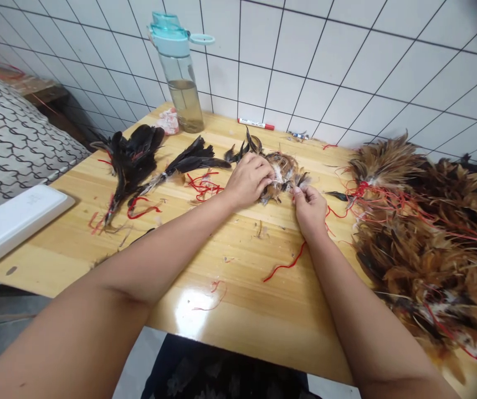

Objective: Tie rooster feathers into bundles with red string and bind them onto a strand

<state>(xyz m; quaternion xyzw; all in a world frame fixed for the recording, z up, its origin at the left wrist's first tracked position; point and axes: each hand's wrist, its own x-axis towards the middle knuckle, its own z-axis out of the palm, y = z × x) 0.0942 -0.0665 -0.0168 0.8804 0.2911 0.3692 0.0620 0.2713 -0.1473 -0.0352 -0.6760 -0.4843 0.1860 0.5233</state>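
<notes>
My left hand (249,180) is closed over a small bunch of brown feathers (285,172) lying near the middle of the wooden table (238,310). My right hand (309,208) pinches the bunch's near edge with curled fingers, where a red string (285,266) trails toward me. Loose red strings (201,185) lie just left of my left hand.
A large heap of brown feathers tied with red string (429,233) fills the table's right side. Black feather bundles (132,158) lie at the left. A water bottle (182,75), a red marker (256,123) and a white tiled wall stand behind. A white flat box (11,224) overhangs the left edge.
</notes>
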